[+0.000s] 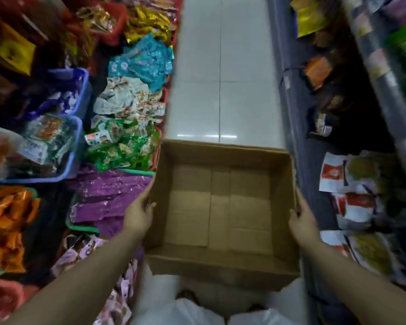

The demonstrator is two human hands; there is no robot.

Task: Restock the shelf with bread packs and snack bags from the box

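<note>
Between the person's left hand (138, 213) and right hand (301, 219), each gripping a side wall, the cardboard box (223, 270) sits empty over the aisle floor (220, 66), snack bags (124, 148) already fill shelves left of the left hand, so restocking looks finished.

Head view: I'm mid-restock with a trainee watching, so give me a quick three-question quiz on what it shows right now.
1. True or false: the cardboard box has bread packs in it.
2. Which hand grips the box wall nearest the purple packets? A) left hand B) right hand C) neither
3. Fill in: beyond the box's far edge lies bare white ______ floor.

Key
1. False: only the box's bare bottom shows.
2. A: the left hand holds the left wall, beside the purple packets; the right hand holds the opposite wall.
3. tiled
</note>
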